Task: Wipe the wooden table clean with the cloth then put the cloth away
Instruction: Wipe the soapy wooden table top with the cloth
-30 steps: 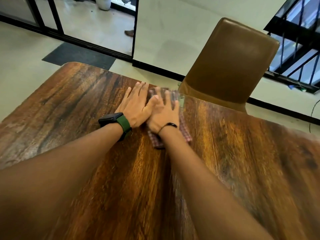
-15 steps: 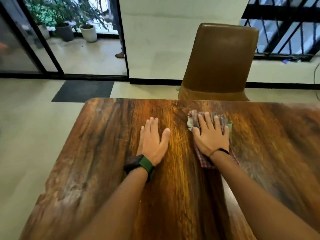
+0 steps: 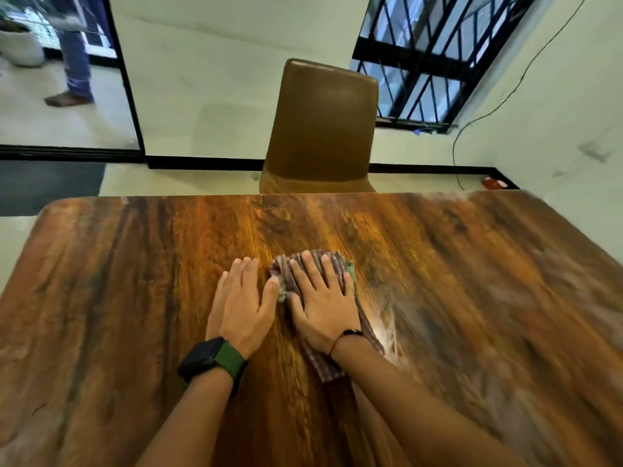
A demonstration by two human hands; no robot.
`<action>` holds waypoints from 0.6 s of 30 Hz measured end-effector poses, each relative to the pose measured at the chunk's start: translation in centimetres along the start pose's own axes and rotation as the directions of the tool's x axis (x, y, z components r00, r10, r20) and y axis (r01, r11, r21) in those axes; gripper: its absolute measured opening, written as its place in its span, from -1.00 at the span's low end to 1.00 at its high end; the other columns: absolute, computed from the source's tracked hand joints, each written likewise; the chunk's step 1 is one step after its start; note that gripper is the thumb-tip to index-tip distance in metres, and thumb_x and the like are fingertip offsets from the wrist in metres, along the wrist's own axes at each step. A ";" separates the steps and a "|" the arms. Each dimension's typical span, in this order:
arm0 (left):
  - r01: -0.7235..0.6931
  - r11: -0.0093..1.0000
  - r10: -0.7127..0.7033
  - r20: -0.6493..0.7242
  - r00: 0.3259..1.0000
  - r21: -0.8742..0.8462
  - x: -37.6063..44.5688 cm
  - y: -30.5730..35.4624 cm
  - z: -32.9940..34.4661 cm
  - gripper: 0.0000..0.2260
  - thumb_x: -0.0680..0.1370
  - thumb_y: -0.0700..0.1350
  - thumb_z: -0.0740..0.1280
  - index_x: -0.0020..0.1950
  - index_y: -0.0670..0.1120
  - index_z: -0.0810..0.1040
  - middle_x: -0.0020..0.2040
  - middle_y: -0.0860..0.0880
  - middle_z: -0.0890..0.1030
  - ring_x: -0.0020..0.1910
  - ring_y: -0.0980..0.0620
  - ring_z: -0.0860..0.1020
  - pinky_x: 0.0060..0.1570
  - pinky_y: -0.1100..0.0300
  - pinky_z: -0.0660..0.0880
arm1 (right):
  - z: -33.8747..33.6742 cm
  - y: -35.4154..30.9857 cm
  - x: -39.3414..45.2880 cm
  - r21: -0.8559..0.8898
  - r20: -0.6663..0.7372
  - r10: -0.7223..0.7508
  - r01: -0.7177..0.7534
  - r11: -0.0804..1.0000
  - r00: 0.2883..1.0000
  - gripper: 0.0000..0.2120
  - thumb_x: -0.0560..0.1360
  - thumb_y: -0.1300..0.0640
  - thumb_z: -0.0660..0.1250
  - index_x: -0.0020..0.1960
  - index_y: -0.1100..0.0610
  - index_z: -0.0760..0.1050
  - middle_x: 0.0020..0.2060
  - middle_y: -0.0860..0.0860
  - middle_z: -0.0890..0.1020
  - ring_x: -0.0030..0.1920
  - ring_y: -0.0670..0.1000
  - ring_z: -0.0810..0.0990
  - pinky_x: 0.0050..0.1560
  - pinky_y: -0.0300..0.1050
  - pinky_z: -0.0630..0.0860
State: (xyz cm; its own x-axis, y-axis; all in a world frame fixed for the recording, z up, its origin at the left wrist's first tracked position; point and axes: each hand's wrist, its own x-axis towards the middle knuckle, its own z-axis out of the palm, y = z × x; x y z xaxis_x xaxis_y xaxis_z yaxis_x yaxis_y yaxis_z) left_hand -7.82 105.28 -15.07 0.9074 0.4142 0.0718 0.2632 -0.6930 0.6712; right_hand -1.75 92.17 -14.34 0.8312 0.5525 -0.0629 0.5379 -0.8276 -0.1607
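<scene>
The wooden table point(image 3: 472, 298) fills the lower part of the head view, its brown grain streaked with pale smears on the right. A checked red and green cloth point(image 3: 286, 274) lies flat near the table's middle. My right hand point(image 3: 323, 305) presses on the cloth with straight, spread fingers and covers most of it. My left hand point(image 3: 241, 305) rests flat on the bare wood right beside it, thumb touching the cloth's left edge. A dark watch with a green strap sits on the left wrist.
A brown leather chair point(image 3: 323, 129) stands pushed against the table's far edge. Behind it are a pale wall and a barred window point(image 3: 428, 62). A person's legs point(image 3: 76, 62) show in the doorway at far left, beside a dark floor mat point(image 3: 43, 187).
My right hand slid the cloth right, away from the left hand, then back beside it. Both hands now lie nearer the table's middle. The view swung right.
</scene>
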 end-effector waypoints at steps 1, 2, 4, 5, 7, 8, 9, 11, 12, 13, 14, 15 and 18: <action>0.001 1.000 -0.001 0.005 1.000 0.003 -0.1 0.0 0.0 -0.33 0.47 0.19 -0.13 0.48 -0.15 0.14 0.50 -0.10 0.17 0.49 0.01 0.06 0.43 0.15 -0.12 | 0.2 -0.1 0.8 -0.007 0.009 0.042 -0.042 0.999 0.999 -0.39 0.48 -0.20 -0.24 0.53 -0.17 -0.15 0.53 -0.15 -0.18 0.52 -0.02 -0.26 0.44 0.18 -0.27; 0.001 1.000 -0.001 0.010 1.000 0.005 -0.1 0.0 -0.1 -0.36 0.50 0.18 -0.11 0.48 -0.15 0.15 0.50 -0.11 0.18 0.49 0.00 0.07 0.44 0.14 -0.11 | 0.1 -0.5 1.1 -0.017 0.015 0.062 -0.062 0.998 0.998 -0.39 0.48 -0.19 -0.23 0.53 -0.15 -0.15 0.53 -0.13 -0.16 0.52 0.00 -0.24 0.44 0.19 -0.27; 0.002 1.000 -0.002 0.022 1.000 0.007 -0.3 0.0 -0.1 -0.47 0.60 0.11 -0.03 0.47 -0.16 0.17 0.50 -0.12 0.18 0.49 -0.01 0.07 0.44 0.11 -0.08 | 0.3 -0.8 0.5 -0.043 0.018 0.073 -0.072 0.996 0.997 -0.39 0.49 -0.18 -0.24 0.53 -0.13 -0.15 0.53 -0.12 -0.16 0.52 0.01 -0.24 0.43 0.20 -0.28; 0.001 1.000 -0.002 0.028 1.000 0.007 -0.4 0.1 -0.2 -0.52 0.61 0.06 0.00 0.47 -0.16 0.18 0.50 -0.12 0.18 0.49 -0.01 0.07 0.44 0.10 -0.08 | 0.4 -1.0 -0.3 -0.043 0.016 0.060 -0.059 0.997 0.998 -0.40 0.51 -0.18 -0.25 0.53 -0.13 -0.16 0.53 -0.12 -0.17 0.52 0.01 -0.25 0.43 0.19 -0.29; -0.007 1.000 0.007 0.060 0.998 0.004 -1.0 0.1 -0.6 -0.53 0.61 0.04 0.00 0.47 -0.16 0.19 0.50 -0.11 0.17 0.49 0.00 0.05 0.44 0.11 -0.08 | 0.9 -1.6 -3.4 -0.019 0.002 -0.001 0.001 1.000 1.000 -0.43 0.53 -0.19 -0.24 0.53 -0.13 -0.15 0.52 -0.14 -0.19 0.52 0.02 -0.26 0.44 0.20 -0.29; -0.017 1.000 0.016 0.080 0.997 0.005 -1.4 0.0 -0.9 -0.52 0.62 0.07 -0.02 0.47 -0.15 0.19 0.50 -0.10 0.16 0.50 0.00 0.05 0.44 0.11 -0.08 | 1.4 -2.2 -5.5 -0.028 -0.014 -0.035 0.035 0.999 0.999 -0.43 0.54 -0.19 -0.20 0.53 -0.12 -0.10 0.52 -0.14 -0.14 0.52 0.03 -0.21 0.45 0.22 -0.25; -0.033 0.999 0.031 0.098 0.995 0.012 -2.0 -0.3 -1.1 -0.48 0.60 0.12 -0.06 0.47 -0.15 0.19 0.50 -0.10 0.16 0.50 0.01 0.05 0.44 0.12 -0.08 | 1.8 -2.6 -7.6 -0.057 -0.034 -0.060 0.057 0.997 0.998 -0.45 0.56 -0.19 -0.15 0.53 -0.11 -0.01 0.52 -0.12 -0.04 0.53 0.05 -0.12 0.42 0.22 -0.16; -0.082 0.996 0.077 0.117 0.990 0.036 -3.1 -0.6 -1.4 -0.35 0.51 0.21 -0.15 0.47 -0.14 0.19 0.50 -0.08 0.16 0.50 0.02 0.05 0.44 0.14 -0.08 | 2.5 -3.2 -10.8 -0.129 -0.076 -0.074 0.063 0.990 0.994 -0.50 0.59 -0.18 -0.10 0.50 -0.09 0.13 0.50 -0.10 0.17 0.50 0.06 0.06 0.32 0.21 0.02; -0.103 0.993 0.096 0.120 0.988 0.053 -3.5 -0.8 -1.5 -0.30 0.47 0.24 -0.20 0.47 -0.14 0.18 0.50 -0.08 0.16 0.50 0.03 0.05 0.44 0.15 -0.08 | 2.6 -3.3 -11.4 -0.135 -0.070 -0.059 0.049 0.990 0.996 -0.50 0.59 -0.18 -0.08 0.49 -0.10 0.14 0.49 -0.10 0.20 0.49 0.04 0.07 0.30 0.21 0.04; -0.118 0.991 0.109 0.117 0.987 0.070 -3.8 -1.0 -1.6 -0.25 0.44 0.26 -0.25 0.47 -0.13 0.18 0.50 -0.07 0.16 0.50 0.04 0.05 0.44 0.16 -0.09 | 2.4 -3.4 -11.4 -0.101 -0.035 -0.053 0.049 0.994 0.998 -0.49 0.58 -0.19 -0.06 0.50 -0.11 0.12 0.50 -0.10 0.17 0.50 0.03 0.02 0.32 0.21 0.01; -0.127 0.988 0.117 0.116 0.986 0.083 -4.0 -1.2 -1.7 -0.22 0.41 0.27 -0.29 0.47 -0.13 0.17 0.50 -0.07 0.16 0.50 0.05 0.04 0.43 0.17 -0.10 | 2.3 -3.5 -10.7 -0.064 -0.024 -0.055 0.053 0.997 0.998 -0.47 0.56 -0.19 -0.06 0.51 -0.12 0.08 0.52 -0.12 0.09 0.51 0.01 -0.07 0.36 0.22 -0.05; -0.134 0.987 0.123 0.116 0.986 0.090 -4.1 -1.3 -1.7 -0.20 0.38 0.26 -0.32 0.47 -0.13 0.17 0.50 -0.06 0.16 0.50 0.05 0.04 0.43 0.18 -0.11 | 2.1 -3.4 -9.5 -0.034 -0.029 -0.056 0.055 0.998 0.998 -0.45 0.54 -0.20 -0.10 0.52 -0.14 0.01 0.52 -0.14 -0.01 0.51 -0.02 -0.17 0.41 0.22 -0.13; -0.128 0.987 0.116 0.113 0.987 0.102 -4.1 -1.3 -1.8 -0.19 0.37 0.26 -0.34 0.48 -0.11 0.14 0.51 -0.05 0.15 0.49 0.07 0.04 0.42 0.21 -0.13 | 1.3 -3.5 -3.3 -0.006 -0.022 0.042 -0.042 0.999 0.999 -0.46 0.57 -0.20 -0.16 0.53 -0.16 -0.12 0.52 -0.14 -0.18 0.51 -0.02 -0.29 0.46 0.23 -0.24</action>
State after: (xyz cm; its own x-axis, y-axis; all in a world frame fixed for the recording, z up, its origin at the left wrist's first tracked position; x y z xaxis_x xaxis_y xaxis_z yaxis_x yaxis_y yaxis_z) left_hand -12.51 105.57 -14.90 0.9631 0.2614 0.0650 0.1773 -0.7969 0.5774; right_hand -6.55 93.33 -14.82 0.8560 0.5147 -0.0476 0.5030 -0.8507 -0.1524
